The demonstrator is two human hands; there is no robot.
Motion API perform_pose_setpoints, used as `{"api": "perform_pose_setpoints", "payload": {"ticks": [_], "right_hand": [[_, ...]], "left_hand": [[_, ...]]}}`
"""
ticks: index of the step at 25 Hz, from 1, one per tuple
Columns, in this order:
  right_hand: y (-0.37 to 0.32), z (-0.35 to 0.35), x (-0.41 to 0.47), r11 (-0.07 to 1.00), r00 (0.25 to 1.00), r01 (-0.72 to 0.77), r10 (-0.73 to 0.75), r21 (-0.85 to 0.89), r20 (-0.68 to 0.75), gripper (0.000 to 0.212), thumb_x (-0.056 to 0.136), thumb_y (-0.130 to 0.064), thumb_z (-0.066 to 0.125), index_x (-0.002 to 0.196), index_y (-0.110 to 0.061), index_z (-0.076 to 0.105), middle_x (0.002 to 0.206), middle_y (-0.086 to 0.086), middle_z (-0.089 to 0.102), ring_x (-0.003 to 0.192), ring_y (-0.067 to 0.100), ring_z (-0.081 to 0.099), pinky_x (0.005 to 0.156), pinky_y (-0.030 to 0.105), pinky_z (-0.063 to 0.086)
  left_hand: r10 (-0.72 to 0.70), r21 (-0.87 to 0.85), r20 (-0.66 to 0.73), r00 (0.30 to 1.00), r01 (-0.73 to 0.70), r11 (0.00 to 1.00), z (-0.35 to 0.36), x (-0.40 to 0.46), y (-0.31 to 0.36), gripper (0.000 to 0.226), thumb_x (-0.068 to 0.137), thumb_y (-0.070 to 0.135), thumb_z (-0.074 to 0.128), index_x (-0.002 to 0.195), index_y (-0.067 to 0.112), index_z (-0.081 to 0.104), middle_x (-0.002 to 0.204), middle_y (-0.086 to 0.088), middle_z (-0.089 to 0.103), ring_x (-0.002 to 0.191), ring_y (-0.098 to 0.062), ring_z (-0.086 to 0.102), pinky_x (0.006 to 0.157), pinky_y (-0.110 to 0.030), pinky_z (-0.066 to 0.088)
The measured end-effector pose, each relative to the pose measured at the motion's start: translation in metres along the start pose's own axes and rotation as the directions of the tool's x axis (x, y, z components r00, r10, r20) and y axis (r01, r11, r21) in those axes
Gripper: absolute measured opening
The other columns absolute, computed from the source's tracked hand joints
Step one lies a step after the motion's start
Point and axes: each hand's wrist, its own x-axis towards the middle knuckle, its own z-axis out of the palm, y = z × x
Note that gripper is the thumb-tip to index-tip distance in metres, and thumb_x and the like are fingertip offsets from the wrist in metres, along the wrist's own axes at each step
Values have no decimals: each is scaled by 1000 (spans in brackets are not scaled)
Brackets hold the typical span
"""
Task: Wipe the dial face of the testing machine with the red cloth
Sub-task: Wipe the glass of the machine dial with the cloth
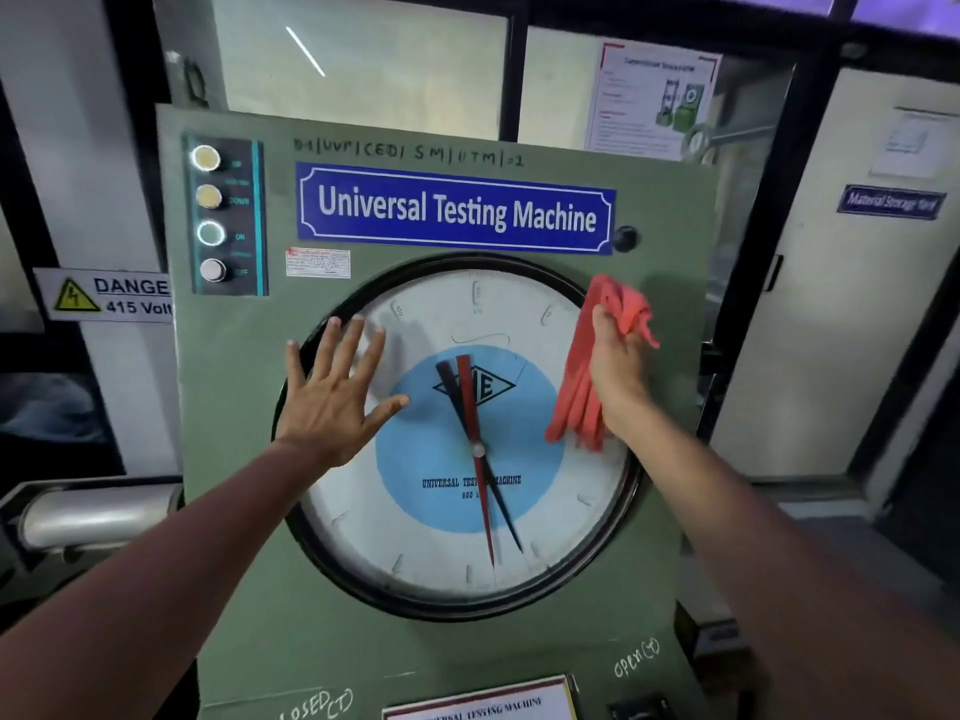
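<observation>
Right now my right hand [618, 366] is squeezing the cloth [582, 387] at the right edge of the dial [467, 511]. My left hand [332, 402] is spread flat on the left side of the glass. I think the loose end of the cloth could just flap and miss the dirt if I don't press it flat. My bare palm could leave smudges too. I count one dial, one cloth, two needles [480, 491] and four buttons [210, 233] far up on the left.

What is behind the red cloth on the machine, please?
Behind the red cloth lies the right edge of the dial face and its black rim; any scale marks there are covered.
</observation>
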Motion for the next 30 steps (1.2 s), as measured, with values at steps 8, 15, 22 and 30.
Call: {"api": "perform_pose_setpoints", "payload": {"ticks": [8,15,22,30], "right_hand": [[120,83,5,401,746,569,-619,-718,246,100,99,-76,47,175,-17,19,183,15,11,170,39,4,131,72,0],[80,133,25,326,636,620,-741,-713,215,97,102,-79,33,175,-18,17,183,17,10,169,42,5,128,76,2],[72,135,27,-52,310,824,-793,-565,524,96,98,-70,50,175,-27,13,183,9,16,169,36,12,131,70,5],[79,119,35,369,673,570,-723,-734,160,81,106,-63,33,175,-24,19,183,14,13,169,43,9,128,75,4]], "left_hand": [[110,193,-103,989,-88,977,43,9,-35,89,99,76,18,169,24,2,179,-2,-10,165,-24,-9,126,-69,8],[129,203,-159,979,-95,975,54,11,-34,96,96,80,22,169,24,-4,178,-2,-17,165,-27,-9,124,-69,1],[142,205,-197,970,-100,974,54,8,-35,96,96,79,26,169,24,-2,179,-3,-10,165,-27,-5,125,-68,5],[132,224,-171,976,-91,970,55,10,-35,96,97,79,26,169,23,-4,179,-5,-10,165,-27,-8,126,-69,4]]}}
